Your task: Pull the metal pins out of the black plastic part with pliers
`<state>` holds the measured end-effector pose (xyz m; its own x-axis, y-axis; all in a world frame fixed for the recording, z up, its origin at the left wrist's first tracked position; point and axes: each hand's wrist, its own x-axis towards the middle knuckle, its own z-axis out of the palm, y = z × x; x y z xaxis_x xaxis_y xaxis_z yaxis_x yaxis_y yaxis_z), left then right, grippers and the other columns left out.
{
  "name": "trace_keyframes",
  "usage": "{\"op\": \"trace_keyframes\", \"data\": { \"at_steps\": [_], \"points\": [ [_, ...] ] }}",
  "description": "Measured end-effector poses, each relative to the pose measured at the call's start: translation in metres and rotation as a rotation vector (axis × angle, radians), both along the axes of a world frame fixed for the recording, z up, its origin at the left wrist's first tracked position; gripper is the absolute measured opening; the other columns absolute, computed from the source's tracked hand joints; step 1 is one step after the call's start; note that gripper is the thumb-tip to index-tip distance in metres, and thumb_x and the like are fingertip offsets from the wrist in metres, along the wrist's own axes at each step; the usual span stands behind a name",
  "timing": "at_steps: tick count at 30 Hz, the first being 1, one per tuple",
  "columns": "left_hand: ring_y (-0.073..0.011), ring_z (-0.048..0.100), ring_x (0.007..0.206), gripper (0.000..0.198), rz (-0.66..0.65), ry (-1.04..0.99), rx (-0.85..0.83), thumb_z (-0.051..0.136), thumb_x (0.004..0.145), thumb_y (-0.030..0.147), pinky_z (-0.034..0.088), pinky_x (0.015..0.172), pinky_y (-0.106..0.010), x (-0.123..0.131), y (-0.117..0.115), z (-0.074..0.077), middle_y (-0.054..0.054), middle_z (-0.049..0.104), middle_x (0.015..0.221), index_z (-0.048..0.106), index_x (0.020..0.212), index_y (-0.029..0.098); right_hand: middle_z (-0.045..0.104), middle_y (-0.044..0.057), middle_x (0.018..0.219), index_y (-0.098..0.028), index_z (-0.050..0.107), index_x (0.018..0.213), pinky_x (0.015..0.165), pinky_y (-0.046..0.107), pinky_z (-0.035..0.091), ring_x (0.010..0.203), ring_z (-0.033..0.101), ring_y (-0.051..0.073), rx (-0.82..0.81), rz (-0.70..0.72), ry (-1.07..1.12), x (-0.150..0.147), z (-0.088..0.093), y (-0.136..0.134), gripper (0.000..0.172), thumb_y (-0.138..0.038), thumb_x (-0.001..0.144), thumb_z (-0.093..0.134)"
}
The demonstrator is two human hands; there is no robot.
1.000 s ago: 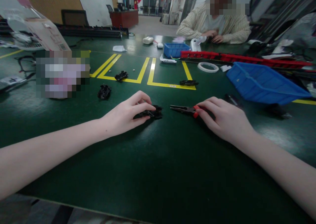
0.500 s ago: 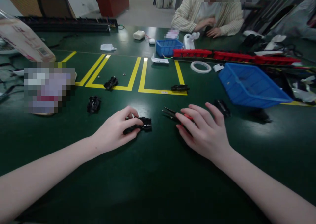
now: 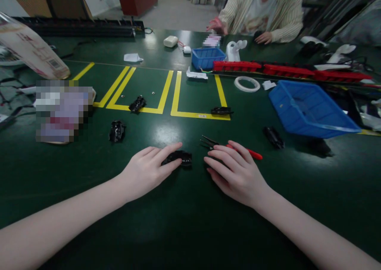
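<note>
My left hand (image 3: 147, 171) rests on the green table (image 3: 190, 222), index finger and thumb closed round a small black plastic part (image 3: 182, 158). My right hand (image 3: 236, 174) lies flat just right of that part, fingers spread and holding nothing. A pair of red-handled pliers (image 3: 244, 151) lies on the table just past its fingertips, jaws pointing left, partly covered by the fingers.
More black parts lie at the left (image 3: 117, 131), on the yellow tape lines (image 3: 137, 103), at the centre (image 3: 222, 111) and by the large blue bin (image 3: 309, 109). Beyond are a tape ring (image 3: 247, 84), red strips (image 3: 285, 69), a small blue bin (image 3: 206, 57) and a seated person (image 3: 262, 16).
My right hand has come off the pliers' handles and now lies flat nearer me, leaving the red handle exposed. My left hand still holds the black part. The view has tilted down.
</note>
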<state>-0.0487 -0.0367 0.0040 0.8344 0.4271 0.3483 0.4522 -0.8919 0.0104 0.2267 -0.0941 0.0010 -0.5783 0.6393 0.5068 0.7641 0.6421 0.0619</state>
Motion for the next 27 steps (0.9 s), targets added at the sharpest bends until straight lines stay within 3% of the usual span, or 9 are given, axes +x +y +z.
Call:
{"op": "trace_keyframes", "data": {
  "at_steps": [3,6,9,13,17,27],
  "points": [
    [-0.0241,0.069,0.108,0.022,-0.011,-0.052,0.024,0.052,0.099,0.017,0.059,0.093,-0.044,0.002,-0.002,-0.004,-0.013,0.062,0.137,0.072,0.11,0.019,0.074,0.01,0.105,-0.017,0.068,0.107,0.099,0.048,0.051,0.103,0.068,0.024,-0.105,0.035,0.107,-0.011,-0.002,-0.002,0.02,-0.015,0.088,0.062],
    [-0.0245,0.069,0.107,0.019,0.003,-0.083,-0.018,0.053,0.1,0.022,0.06,0.09,-0.043,0.004,-0.001,-0.006,-0.011,0.065,0.129,0.071,0.103,0.019,0.073,0.009,0.104,-0.019,0.069,0.109,0.094,0.045,0.053,0.1,0.067,0.023,-0.152,0.053,0.181,-0.027,-0.003,0.0,0.021,-0.018,0.089,0.062],
    [-0.0231,0.067,0.104,0.015,0.007,-0.134,-0.134,0.055,0.099,0.023,0.059,0.083,-0.039,0.005,0.001,-0.008,-0.011,0.064,0.124,0.069,0.101,0.019,0.074,0.007,0.098,-0.018,0.07,0.103,0.093,0.042,0.052,0.092,0.067,0.02,-0.09,0.073,0.196,-0.043,-0.005,0.005,0.014,-0.02,0.091,0.061],
    [-0.024,0.061,0.114,0.01,-0.027,-0.223,-0.33,0.058,0.095,0.018,0.056,0.094,-0.043,0.005,0.005,-0.006,-0.009,0.06,0.123,0.068,0.098,0.018,0.074,0.006,0.091,-0.017,0.07,0.091,0.089,0.038,0.051,0.085,0.065,0.018,-0.01,0.092,0.187,-0.053,-0.007,0.012,0.012,-0.019,0.094,0.058],
    [-0.0203,0.062,0.112,0.008,-0.076,-0.254,-0.528,0.06,0.094,0.017,0.056,0.097,-0.04,0.005,0.007,-0.004,-0.007,0.057,0.123,0.067,0.098,0.019,0.074,0.005,0.088,-0.017,0.069,0.09,0.082,0.036,0.052,0.084,0.065,0.018,-0.001,0.065,0.209,-0.053,-0.008,0.012,0.009,-0.019,0.093,0.061],
    [-0.0198,0.062,0.109,0.009,-0.096,-0.276,-0.557,0.057,0.094,0.014,0.057,0.091,-0.037,0.007,0.01,-0.007,-0.006,0.059,0.119,0.064,0.096,0.019,0.074,0.005,0.091,-0.017,0.069,0.094,0.079,0.033,0.051,0.082,0.066,0.017,0.07,0.146,0.077,-0.054,-0.002,0.009,0.011,-0.013,0.092,0.059]
  ]
}}
